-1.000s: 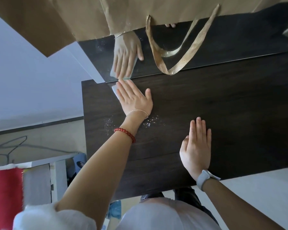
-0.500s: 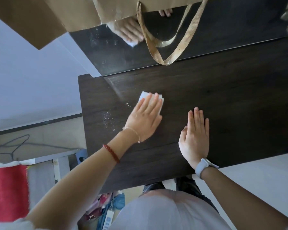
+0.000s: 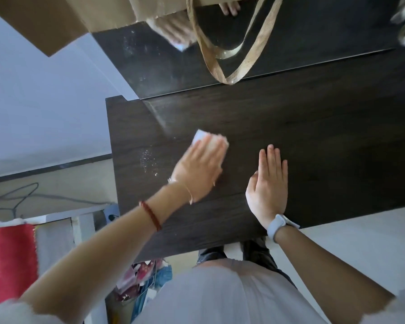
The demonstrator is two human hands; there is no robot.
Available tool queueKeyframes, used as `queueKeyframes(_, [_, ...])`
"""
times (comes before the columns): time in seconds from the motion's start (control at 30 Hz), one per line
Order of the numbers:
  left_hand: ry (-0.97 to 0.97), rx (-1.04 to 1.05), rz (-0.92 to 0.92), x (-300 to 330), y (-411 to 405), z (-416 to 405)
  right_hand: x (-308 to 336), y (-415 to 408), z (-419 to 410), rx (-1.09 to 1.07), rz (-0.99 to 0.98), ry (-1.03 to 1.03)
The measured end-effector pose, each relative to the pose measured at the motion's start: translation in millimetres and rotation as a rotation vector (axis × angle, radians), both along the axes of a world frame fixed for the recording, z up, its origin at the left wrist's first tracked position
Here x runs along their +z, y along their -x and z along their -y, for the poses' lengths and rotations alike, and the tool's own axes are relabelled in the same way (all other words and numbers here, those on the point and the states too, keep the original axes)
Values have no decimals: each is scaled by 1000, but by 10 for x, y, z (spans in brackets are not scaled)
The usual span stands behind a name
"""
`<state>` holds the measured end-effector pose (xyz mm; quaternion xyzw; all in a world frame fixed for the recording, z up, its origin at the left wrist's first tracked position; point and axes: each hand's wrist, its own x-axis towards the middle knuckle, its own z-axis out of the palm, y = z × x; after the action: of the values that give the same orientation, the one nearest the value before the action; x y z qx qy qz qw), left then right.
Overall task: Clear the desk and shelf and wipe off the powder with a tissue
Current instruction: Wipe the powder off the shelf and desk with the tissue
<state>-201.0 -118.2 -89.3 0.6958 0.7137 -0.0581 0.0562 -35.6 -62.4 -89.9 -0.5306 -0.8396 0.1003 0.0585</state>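
While flat left hand [image 3: 198, 169] presses white tissue [image 3: 200, 137] on dark woodgrain desk [image 3: 313, 136], right hand [image 3: 268, 185] rests open.

A brown paper bag [image 3: 84, 17] hangs at eleven o'clock, its woven handles [image 3: 241, 59] looping toward twelve, red cloth [image 3: 8, 263] at eight o'clock.
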Motion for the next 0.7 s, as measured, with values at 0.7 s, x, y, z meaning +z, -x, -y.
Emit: queueKeyframes(0.7, [93,243,81,90,-81,946,28,-1,-1,18,9,26])
